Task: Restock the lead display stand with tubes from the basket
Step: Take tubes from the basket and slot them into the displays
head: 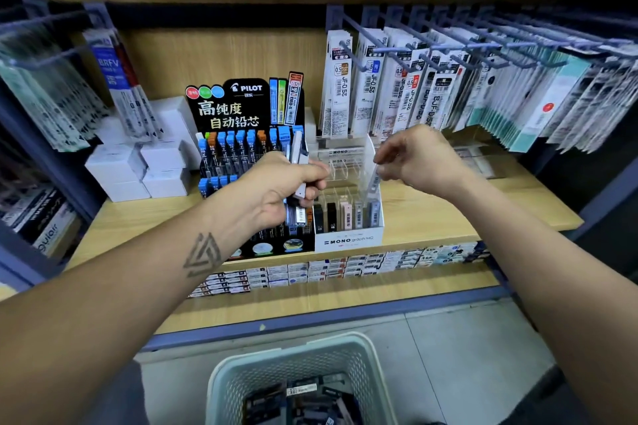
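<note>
My left hand (283,190) grips a bundle of lead tubes (297,169), upright, in front of the black Pilot display (241,107). My right hand (417,157) pinches a single clear lead tube (373,183) by its top end, hanging over the right column of the white Mono display stand (348,240). The stand's front row holds several tubes, black, pink and grey (340,216); its clear upper tiers look empty. A pale green basket (366,355) on the floor below holds several more tubes (303,390).
White boxes (138,162) are stacked left of the Pilot display on the wooden shelf (448,210). Refill packs hang on hooks (431,86) above and to the right of the stand. Small boxes (310,272) line the shelf front below.
</note>
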Demonstrator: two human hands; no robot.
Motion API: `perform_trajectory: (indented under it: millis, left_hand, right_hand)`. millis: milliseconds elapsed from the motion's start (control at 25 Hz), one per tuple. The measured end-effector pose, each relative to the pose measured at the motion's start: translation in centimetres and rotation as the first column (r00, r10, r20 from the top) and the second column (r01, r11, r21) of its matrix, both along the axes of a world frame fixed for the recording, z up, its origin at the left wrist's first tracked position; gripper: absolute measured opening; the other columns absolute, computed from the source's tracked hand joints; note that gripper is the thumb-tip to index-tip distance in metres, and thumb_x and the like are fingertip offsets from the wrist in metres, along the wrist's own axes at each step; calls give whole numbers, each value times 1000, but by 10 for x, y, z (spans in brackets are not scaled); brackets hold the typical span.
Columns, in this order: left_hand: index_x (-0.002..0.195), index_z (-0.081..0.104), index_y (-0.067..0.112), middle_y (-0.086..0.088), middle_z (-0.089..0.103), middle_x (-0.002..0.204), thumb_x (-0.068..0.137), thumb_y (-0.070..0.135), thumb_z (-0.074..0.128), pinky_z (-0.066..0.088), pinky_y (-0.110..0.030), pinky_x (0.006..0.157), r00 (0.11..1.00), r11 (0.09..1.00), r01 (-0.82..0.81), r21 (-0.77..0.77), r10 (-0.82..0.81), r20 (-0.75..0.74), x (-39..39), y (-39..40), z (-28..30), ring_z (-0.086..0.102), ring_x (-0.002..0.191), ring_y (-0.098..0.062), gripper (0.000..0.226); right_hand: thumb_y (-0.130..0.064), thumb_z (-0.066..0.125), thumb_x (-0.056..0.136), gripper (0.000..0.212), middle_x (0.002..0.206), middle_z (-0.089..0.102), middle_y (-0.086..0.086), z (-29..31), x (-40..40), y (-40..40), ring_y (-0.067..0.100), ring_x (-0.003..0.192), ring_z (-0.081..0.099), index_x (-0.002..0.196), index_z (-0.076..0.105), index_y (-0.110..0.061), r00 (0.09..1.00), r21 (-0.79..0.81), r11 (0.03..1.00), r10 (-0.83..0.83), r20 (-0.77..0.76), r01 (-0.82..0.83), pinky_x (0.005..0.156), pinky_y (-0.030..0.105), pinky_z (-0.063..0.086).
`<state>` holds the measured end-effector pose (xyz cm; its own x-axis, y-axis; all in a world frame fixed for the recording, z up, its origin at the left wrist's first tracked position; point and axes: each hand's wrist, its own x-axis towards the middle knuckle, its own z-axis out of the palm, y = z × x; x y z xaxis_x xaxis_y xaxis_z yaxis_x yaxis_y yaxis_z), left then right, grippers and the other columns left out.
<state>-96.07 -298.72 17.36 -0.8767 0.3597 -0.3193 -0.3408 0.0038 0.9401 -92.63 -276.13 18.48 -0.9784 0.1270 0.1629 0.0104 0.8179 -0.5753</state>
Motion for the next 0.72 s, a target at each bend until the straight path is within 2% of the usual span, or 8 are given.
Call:
perform_trajectory:
  millis: [160, 280, 440, 600, 720]
  left_hand:
    - [113, 64, -11, -10, 64, 62, 88, -2, 70, 34, -21, 40, 1000, 1000, 24, 2, -24, 9, 1, 6, -1, 46, 43, -12, 27]
    - [114, 64, -3, -9, 63, 61, 88, -2, 70, 32, -21, 42, 999, 999, 51, 11, -51, -4, 2, 7, -1, 45, 43, -11, 27]
    - [109, 64, 1, -9, 63, 61, 88, -2, 70, 30, -22, 43, 997, 997, 73, 7, -73, -20, 1, 4, -3, 44, 43, -12, 22]
    - [94, 70, 0, -11, 62, 63, 87, -2, 71, 33, -21, 43, 997, 997, 75, -17, -75, -28, 2, 1, -3, 46, 43, -13, 7]
    - [100, 70, 0, -10, 63, 62, 87, -2, 71, 35, -20, 43, 997, 997, 69, -33, -70, -28, 2, 0, -4, 47, 42, -12, 13]
  right_hand:
    - [-8, 83, 77, 15, 68, 69, -12, -9, 4, -6, -5, 67, 66, 82, 77, -21, 994, 98, 992, 75, 79, -83, 64, 8, 49]
    - [-12, 83, 78, 14, 72, 68, -12, -22, 3, -14, 3, 70, 65, 82, 77, -23, 994, 149, 983, 96, 60, -104, 72, 17, 49]
    - [-11, 78, 82, 11, 86, 72, -2, -36, 3, -21, 10, 78, 62, 92, 78, -16, 988, 252, 957, 128, 84, -146, 77, 17, 44]
    - [-11, 77, 82, 12, 93, 74, 2, -42, 2, -24, 11, 79, 60, 92, 78, -16, 989, 295, 945, 121, 88, -142, 79, 20, 47]
    - [-10, 75, 82, 11, 93, 74, 1, -41, 2, -24, 13, 81, 63, 92, 78, -16, 989, 306, 941, 128, 77, -145, 79, 20, 47]
